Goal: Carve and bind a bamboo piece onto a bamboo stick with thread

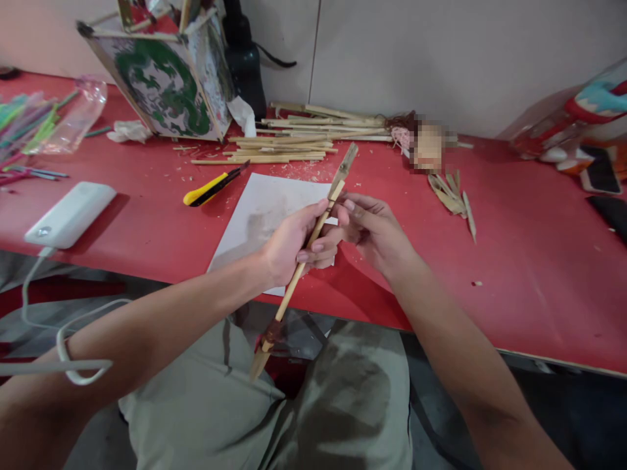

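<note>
Left hand [306, 241] closed round a thin pale stick [318, 230], thumb along it near the upper end, fingers curled underneath. Stick is held tilted over the table's front edge: top end above the table, lower end out over the person's lap. Flat brownish piece [345, 164] at the top; dark reddish-brown binding [272, 333] and a pointed pale tip [259, 363] at the bottom. Right hand [375, 225] half closed, thumb and fingertips bunched right beside the stick's upper joint (can't tell if it's pinching anything, fingers overlap there)

White paper [245, 225] lies under the hands, running out to the front edge of the red table [529, 274]. Yellow-and-black cutter [215, 185] just left of the paper's far left corner, blade pointing to the rear edge. Loose sticks [294, 151] piled along the rear edge, shavings near them. Green-dragon box [159, 85] left of the pile, also at the rear. White power bank [71, 215] near the front edge, left side; split dry pieces [455, 196] right of the paper, towards the rear
</note>
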A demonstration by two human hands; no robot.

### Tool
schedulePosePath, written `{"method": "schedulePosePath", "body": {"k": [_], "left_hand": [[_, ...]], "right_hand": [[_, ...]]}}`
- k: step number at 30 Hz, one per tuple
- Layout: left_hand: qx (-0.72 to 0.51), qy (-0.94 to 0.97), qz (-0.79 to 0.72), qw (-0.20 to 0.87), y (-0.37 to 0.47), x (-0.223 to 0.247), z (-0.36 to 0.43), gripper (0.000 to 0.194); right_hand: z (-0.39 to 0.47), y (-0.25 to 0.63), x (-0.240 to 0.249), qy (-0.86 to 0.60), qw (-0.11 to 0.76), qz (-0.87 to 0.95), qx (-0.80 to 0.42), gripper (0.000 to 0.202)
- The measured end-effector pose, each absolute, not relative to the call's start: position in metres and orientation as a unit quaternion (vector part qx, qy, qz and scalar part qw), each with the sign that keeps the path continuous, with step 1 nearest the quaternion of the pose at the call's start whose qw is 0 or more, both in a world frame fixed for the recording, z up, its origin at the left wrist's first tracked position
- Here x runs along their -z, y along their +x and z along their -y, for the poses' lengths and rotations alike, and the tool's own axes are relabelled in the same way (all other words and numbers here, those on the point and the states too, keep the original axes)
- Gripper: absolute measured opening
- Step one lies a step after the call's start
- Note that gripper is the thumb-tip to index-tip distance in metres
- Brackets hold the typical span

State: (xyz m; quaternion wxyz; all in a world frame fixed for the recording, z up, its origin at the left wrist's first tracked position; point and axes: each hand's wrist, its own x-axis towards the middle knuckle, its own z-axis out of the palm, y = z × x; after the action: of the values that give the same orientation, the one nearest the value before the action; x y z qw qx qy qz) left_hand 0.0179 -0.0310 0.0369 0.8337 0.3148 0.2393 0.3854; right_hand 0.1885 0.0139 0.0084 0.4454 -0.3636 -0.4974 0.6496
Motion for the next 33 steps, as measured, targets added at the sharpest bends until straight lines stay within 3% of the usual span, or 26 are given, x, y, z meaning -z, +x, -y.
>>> {"method": "schedulePosePath", "body": {"k": [4, 10, 16, 22, 28, 33], "left_hand": [[-0.371, 0.298, -0.227, 0.850, 0.019, -0.036, 0.032, 0.036], [-0.377, 0.314, -0.292, 0.821, 0.024, -0.033, 0.031, 0.036], [-0.459, 0.384, -0.434, 0.674, 0.031, -0.032, 0.032, 0.023], [-0.488, 0.466, -0.448, 0.586, 0.030, -0.026, 0.031, 0.017], [-0.494, 0.468, -0.457, 0.572, 0.030, -0.027, 0.032, 0.014], [-0.480, 0.418, -0.448, 0.627, 0.033, -0.032, 0.031, 0.019]], "right_hand": [[-0.013, 0.188, -0.007, -0.370, 0.444, 0.508, -0.638, 0.025], [-0.013, 0.187, -0.007, -0.391, 0.453, 0.496, -0.630, 0.034], [-0.013, 0.184, -0.007, -0.373, 0.480, 0.515, -0.604, 0.031], [-0.012, 0.182, -0.007, -0.388, 0.489, 0.529, -0.574, 0.039], [-0.014, 0.182, -0.001, -0.389, 0.499, 0.539, -0.556, 0.039], [-0.014, 0.181, -0.002, -0.384, 0.502, 0.539, -0.558, 0.038]]}}
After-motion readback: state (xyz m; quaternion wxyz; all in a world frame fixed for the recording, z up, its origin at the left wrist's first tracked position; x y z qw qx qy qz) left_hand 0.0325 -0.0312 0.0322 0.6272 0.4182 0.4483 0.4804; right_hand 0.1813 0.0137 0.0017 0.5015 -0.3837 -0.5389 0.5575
